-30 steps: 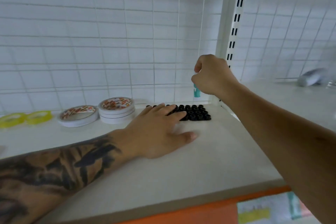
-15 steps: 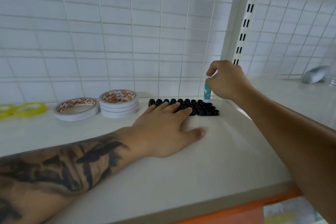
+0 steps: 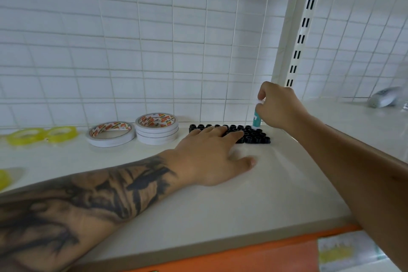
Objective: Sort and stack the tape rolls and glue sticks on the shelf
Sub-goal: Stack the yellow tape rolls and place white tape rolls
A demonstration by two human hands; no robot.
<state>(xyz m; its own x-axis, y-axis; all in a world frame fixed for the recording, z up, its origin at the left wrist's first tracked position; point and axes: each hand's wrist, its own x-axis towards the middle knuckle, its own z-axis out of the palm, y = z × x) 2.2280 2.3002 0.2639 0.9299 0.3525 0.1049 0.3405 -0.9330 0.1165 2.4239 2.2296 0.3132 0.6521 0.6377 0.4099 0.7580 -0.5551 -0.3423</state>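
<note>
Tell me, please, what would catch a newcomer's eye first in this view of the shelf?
Probably the right hand pinching an upright teal glue stick at the back of the shelf, beside a block of black caps. The left hand lies flat, fingers over those caps; white tape rolls sit further left.

White wire-grid back panel (image 3: 154,40) rising behind a pale shelf board (image 3: 220,205). Slotted cream upright (image 3: 302,28) dividing this bay from the adjoining bay at right. Orange strip (image 3: 242,256) along the board's front edge. Lighting soft, even.

Left hand (image 3: 212,157) flat, right hand (image 3: 278,106) pinching.
</note>
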